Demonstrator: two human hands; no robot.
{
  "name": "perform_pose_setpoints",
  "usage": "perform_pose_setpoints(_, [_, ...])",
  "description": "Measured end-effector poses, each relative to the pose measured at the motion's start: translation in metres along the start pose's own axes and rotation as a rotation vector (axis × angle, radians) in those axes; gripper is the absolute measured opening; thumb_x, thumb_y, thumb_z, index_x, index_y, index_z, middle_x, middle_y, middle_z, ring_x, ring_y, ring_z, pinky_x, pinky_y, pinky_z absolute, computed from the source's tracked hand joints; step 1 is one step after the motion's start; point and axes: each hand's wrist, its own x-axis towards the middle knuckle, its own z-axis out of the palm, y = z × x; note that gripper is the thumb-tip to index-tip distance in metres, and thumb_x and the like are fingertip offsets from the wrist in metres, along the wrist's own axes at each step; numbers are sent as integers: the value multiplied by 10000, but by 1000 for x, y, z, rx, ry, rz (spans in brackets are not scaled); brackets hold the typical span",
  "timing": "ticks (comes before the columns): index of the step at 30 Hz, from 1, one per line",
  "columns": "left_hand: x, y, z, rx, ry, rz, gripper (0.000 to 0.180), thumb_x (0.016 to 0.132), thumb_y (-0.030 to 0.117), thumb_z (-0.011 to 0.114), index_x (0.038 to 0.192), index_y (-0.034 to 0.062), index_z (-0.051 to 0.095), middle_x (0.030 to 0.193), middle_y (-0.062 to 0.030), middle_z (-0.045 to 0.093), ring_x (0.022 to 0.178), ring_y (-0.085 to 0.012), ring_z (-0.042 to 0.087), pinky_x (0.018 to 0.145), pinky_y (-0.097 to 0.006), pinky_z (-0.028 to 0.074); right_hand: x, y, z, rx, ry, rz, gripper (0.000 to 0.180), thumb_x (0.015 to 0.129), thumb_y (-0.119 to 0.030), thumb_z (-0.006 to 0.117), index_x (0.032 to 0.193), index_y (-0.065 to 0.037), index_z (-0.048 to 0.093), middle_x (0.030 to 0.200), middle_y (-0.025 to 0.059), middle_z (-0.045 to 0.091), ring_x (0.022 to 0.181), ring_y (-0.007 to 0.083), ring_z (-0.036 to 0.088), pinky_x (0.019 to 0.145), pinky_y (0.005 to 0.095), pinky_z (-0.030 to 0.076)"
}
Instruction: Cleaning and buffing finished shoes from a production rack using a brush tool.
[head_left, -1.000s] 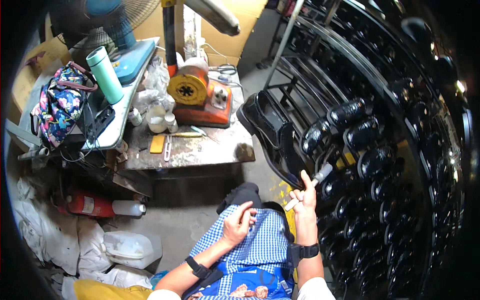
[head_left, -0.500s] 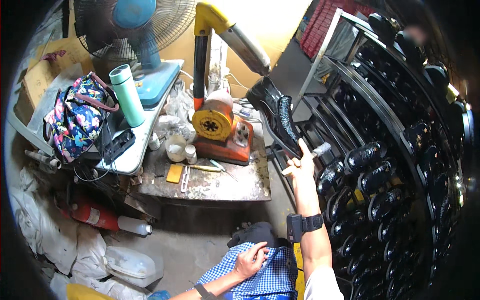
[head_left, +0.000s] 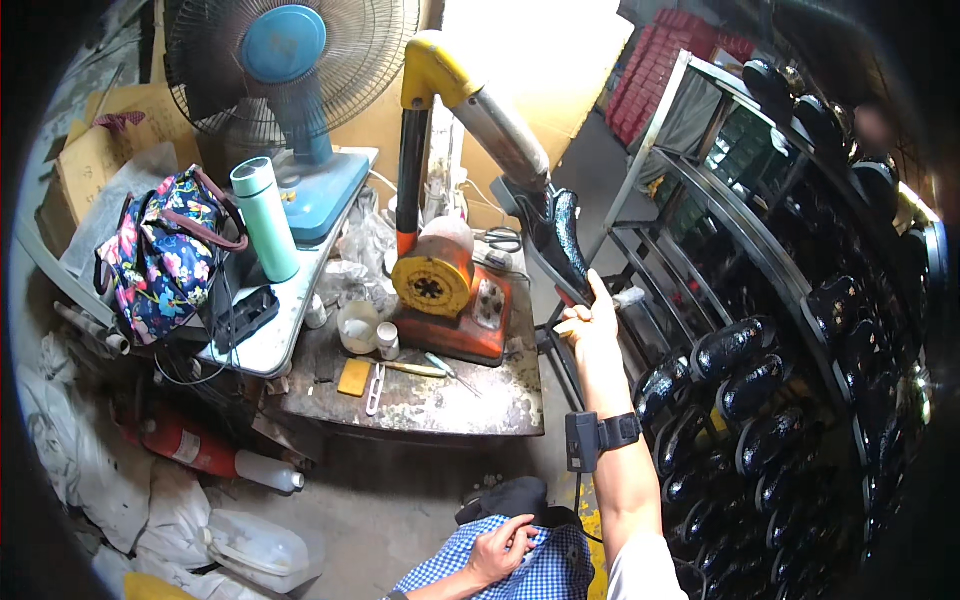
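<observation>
My right hand (head_left: pixel 592 318) grips a shiny black shoe (head_left: pixel 562 238) by its lower end, with the arm stretched out. A slim stick with a pale, fuzzy tip (head_left: pixel 630 297) also sticks out from this hand. The shoe's other end meets the metal nozzle (head_left: pixel 505 128) of a machine with a yellow elbow pipe (head_left: pixel 436 66); whether they touch I cannot tell. My left hand (head_left: pixel 500 552) rests on the blue checked cloth (head_left: pixel 560 565) over my lap, fingers loosely bent and slightly apart, holding nothing visible.
Racks (head_left: pixel 735 215) of black shoes (head_left: pixel 735 345) fill the right side. The worn bench (head_left: pixel 500 405) bears the machine's orange base (head_left: pixel 465 340), a yellow sponge (head_left: pixel 354 378) and scissors (head_left: pixel 502 239). Leftward stand a fan (head_left: pixel 285 45), green flask (head_left: pixel 266 220) and floral bag (head_left: pixel 165 250).
The shoe has turned more edge-on, and its upper end now sits behind the nozzle tip. My left hand stays on my lap. The whole view has shifted, so the bench appears lower.
</observation>
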Motion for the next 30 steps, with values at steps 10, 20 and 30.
perform_pose_setpoints(10, [0,2,1,-48,2,-39,220,857,27,484,1060,-39,539,838,-121,658,684,-137,653,595,-239,542,-17,2,-1,5,-13,45,284,774,-284,656,966,-122,522,873,256,589,332,44,275,305,189,252])
perform_pose_setpoints(20, [-4,0,11,-68,23,-65,211,862,25,477,1052,-38,543,814,-108,653,669,-123,643,592,-229,535,-13,-4,11,-47,-79,77,254,754,-296,672,882,-133,524,803,230,622,359,104,332,331,231,284])
perform_pose_setpoints(30, [-3,-1,9,-60,15,-52,213,866,16,465,1058,-41,539,827,-107,651,661,-109,632,592,-220,529,-16,-6,5,-47,-108,36,251,811,-291,605,1006,-153,527,861,261,607,404,107,345,348,228,284])
